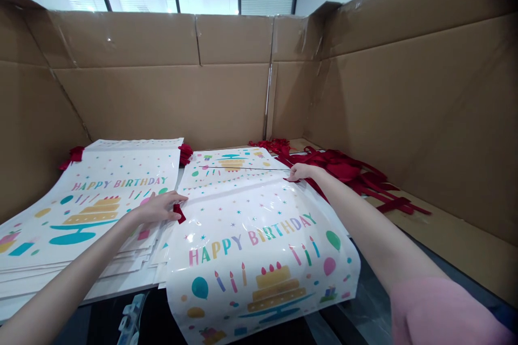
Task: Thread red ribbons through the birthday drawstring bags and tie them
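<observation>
A glossy white sheet [251, 210] printed with HAPPY BIRTHDAY, candles, balloons and a cake lies before me, its near end curving down over the table edge. At its left edge my left hand [159, 207] has thumb and fingers closed by a small red ribbon piece [179, 214]. My right hand [301, 172] pinches the far right edge, where more red shows under the fingers. A thin dark line [243, 168] runs across the far part, leading to my right hand. Beneath and behind it lies another printed sheet [226, 159].
On the left is a stack of similar printed sheets [117, 159], with red ribbon bunches [75, 156] at its sides. Loose red ribbons [343, 167] pile up at the right. Tall cardboard walls [162, 97] enclose the back and sides. A pale blue plastic object [131, 321] is below the table edge.
</observation>
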Demonstrator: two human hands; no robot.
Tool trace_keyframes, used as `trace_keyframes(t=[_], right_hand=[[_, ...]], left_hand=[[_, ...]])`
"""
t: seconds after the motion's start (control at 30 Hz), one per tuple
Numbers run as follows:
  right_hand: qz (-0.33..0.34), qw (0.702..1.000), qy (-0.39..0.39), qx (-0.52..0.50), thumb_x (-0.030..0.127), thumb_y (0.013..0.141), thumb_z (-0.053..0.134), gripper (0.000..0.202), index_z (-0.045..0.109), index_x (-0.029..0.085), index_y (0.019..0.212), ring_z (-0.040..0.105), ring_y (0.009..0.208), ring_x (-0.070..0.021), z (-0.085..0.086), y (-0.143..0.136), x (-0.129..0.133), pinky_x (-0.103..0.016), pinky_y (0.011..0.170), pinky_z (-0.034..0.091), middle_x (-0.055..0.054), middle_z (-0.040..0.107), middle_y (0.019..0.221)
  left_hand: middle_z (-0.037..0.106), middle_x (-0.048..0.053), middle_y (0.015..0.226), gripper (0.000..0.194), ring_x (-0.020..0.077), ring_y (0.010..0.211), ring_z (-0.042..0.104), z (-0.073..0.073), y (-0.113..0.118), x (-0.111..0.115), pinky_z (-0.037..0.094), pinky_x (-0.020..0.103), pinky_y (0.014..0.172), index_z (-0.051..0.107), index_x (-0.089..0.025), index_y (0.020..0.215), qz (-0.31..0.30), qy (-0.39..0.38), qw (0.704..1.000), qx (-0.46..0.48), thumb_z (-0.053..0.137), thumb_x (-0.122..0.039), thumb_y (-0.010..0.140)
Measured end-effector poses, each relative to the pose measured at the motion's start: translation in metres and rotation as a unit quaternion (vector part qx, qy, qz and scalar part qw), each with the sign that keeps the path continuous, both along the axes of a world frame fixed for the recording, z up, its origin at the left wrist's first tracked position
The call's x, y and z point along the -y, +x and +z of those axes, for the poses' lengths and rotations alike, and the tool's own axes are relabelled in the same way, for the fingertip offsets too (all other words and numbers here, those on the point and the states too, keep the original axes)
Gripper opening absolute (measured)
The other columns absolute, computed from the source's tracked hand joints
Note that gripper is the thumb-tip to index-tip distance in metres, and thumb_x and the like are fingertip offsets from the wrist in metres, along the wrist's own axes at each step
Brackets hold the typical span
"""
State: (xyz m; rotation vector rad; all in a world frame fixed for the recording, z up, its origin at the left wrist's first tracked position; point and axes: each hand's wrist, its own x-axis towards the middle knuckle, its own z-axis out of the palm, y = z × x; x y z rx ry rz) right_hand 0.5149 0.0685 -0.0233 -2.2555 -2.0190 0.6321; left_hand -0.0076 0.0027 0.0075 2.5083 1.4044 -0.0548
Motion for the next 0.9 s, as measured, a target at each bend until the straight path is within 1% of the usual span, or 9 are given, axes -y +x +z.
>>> trace_keyframes(t=[0.1, 0.23, 0.37, 0.5, 0.63, 0.8, 0.9], right_hand=[[-0.009, 1.0, 0.02, -0.002, 0.04, 0.058, 0.076, 0.028, 0.066, 0.016, 0.07, 0.06, 0.075, -0.018, 0.0, 0.001, 0.001, -0.024, 0.065, 0.045, -0.004, 0.066, 0.075], [-0.004, 0.999, 0.031, -0.013, 0.036, 0.059, 0.076, 0.025, 0.069, 0.016, 0.073, 0.061, 0.073, -0.016, 0.001, 0.0, 0.004, -0.021, 0.063, 0.045, -0.003, 0.067, 0.075], [0.002, 0.999, 0.048, -0.015, 0.036, 0.057, 0.077, 0.026, 0.07, 0.017, 0.073, 0.061, 0.074, -0.0163, 0.004, -0.001, 0.007, -0.021, 0.063, 0.045, -0.003, 0.068, 0.076], [-0.003, 0.998, 0.067, -0.004, 0.044, 0.054, 0.078, 0.03, 0.071, 0.02, 0.07, 0.061, 0.076, -0.0182, 0.005, -0.001, 0.007, -0.023, 0.066, 0.045, -0.003, 0.068, 0.076], [-0.013, 0.997, 0.079, 0.011, 0.051, 0.054, 0.078, 0.035, 0.072, 0.021, 0.072, 0.061, 0.077, -0.0192, 0.006, 0.0, 0.008, -0.025, 0.069, 0.045, -0.003, 0.068, 0.075], [-0.025, 0.996, 0.081, 0.025, 0.048, 0.055, 0.078, 0.032, 0.071, 0.022, 0.071, 0.06, 0.081, -0.0198, 0.004, 0.0, 0.01, -0.026, 0.073, 0.045, -0.003, 0.068, 0.078], [-0.035, 0.996, 0.078, 0.035, 0.044, 0.057, 0.077, 0.027, 0.07, 0.022, 0.071, 0.06, 0.087, -0.0211, 0.003, -0.001, 0.011, -0.03, 0.078, 0.044, -0.002, 0.067, 0.081]], left_hand=[[0.056, 0.006, 0.121, 0.057, 0.0301, 0.114, 0.049, 0.0, 0.0, 0.0, 0.036, 0.039, 0.096, 0.052, -0.027, 0.128, 0.0, 0.004, 1.0, -0.002, 0.053, -0.047, 0.075], [0.054, 0.007, 0.124, 0.058, 0.0302, 0.116, 0.046, 0.001, 0.001, 0.0, 0.034, 0.04, 0.098, 0.051, -0.025, 0.129, 0.004, -0.002, 1.0, -0.01, 0.053, -0.045, 0.074], [0.052, 0.008, 0.126, 0.058, 0.0303, 0.117, 0.044, 0.003, 0.002, 0.002, 0.032, 0.044, 0.1, 0.049, -0.026, 0.13, 0.005, -0.015, 1.0, -0.016, 0.052, -0.045, 0.075], [0.051, 0.009, 0.128, 0.06, 0.0319, 0.119, 0.043, 0.006, 0.003, 0.004, 0.028, 0.051, 0.101, 0.046, -0.026, 0.133, 0.007, -0.016, 0.999, -0.029, 0.05, -0.046, 0.076], [0.049, 0.01, 0.13, 0.06, 0.0332, 0.121, 0.041, 0.008, 0.004, 0.005, 0.026, 0.053, 0.102, 0.046, -0.026, 0.133, 0.01, -0.02, 0.999, -0.038, 0.05, -0.046, 0.077], [0.05, 0.009, 0.129, 0.059, 0.0312, 0.119, 0.043, 0.006, 0.002, 0.004, 0.025, 0.05, 0.104, 0.046, -0.026, 0.133, 0.003, -0.023, 1.0, -0.021, 0.05, -0.048, 0.078], [0.05, 0.008, 0.128, 0.058, 0.032, 0.12, 0.043, 0.005, 0.001, 0.004, 0.023, 0.052, 0.105, 0.047, -0.027, 0.132, 0.008, -0.019, 0.999, -0.028, 0.051, -0.048, 0.078]])
